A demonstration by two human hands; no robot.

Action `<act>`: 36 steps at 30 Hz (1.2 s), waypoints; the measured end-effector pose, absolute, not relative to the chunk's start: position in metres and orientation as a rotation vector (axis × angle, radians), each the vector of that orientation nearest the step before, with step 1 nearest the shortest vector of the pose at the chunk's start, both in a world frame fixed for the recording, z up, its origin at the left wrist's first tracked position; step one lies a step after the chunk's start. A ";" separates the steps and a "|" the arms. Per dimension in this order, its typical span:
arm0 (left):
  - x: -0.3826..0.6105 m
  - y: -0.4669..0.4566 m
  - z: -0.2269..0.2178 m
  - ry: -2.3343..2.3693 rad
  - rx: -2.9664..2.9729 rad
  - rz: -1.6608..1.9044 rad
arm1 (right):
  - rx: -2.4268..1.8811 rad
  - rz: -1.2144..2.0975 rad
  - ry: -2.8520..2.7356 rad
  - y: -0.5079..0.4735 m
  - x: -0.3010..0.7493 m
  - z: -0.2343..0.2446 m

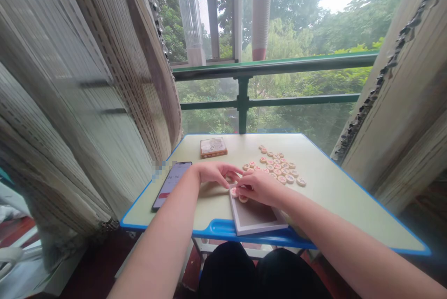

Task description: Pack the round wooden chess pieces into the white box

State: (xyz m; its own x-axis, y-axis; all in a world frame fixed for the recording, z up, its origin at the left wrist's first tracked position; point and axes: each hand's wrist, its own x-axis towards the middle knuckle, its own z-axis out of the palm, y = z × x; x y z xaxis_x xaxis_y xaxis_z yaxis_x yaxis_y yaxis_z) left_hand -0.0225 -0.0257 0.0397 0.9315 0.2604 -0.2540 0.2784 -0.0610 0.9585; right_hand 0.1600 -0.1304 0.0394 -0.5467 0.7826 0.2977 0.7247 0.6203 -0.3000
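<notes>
Wooden red-marked discs point(282, 172), right hand point(260, 188) pinching one at grey tray point(256, 219); left hand point(214, 172) grip unclear; phone point(172, 183) reads 00:00

A home balcony; bamboo blinds point(70, 80), green railing point(272, 64), small table point(335, 196).

One camera, worn on the head, gives the whole scene. It looks forward and down across a small blue-edged table point(335, 196) and faces a window with a green railing point(272, 64) at 12 o'clock. It sits close: the wearer's dark lap point(251, 271) fills the bottom edge at 6 o'clock. The forearms come in from 7 and 5 o'clock, so that the left hand point(213, 172) and right hand point(260, 187) meet just below the centre, over the far edge of a grey tray point(254, 220). The lens is wide, and the curtains at 9 o'clock point(70, 103) and 3 o'clock point(412, 103) bow inward.
</notes>
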 end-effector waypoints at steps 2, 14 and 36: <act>-0.022 -0.024 0.038 0.411 1.643 -0.009 | -1.197 0.187 -2.438 -0.133 0.162 0.045; -0.022 -0.025 0.038 0.411 1.628 -0.002 | -1.442 0.114 -2.531 -0.146 0.162 0.053; -0.021 -0.024 0.038 0.388 1.631 -0.029 | -1.142 0.099 -2.482 -0.133 0.159 0.035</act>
State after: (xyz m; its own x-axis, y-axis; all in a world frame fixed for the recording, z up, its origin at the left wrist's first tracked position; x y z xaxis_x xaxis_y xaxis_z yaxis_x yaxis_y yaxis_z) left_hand -0.0209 -0.0241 0.0382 0.9404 0.2322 -0.2485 0.2660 -0.0470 0.9628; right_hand 0.1591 -0.1329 0.0350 -0.5831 0.7418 0.3312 0.7130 0.6627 -0.2289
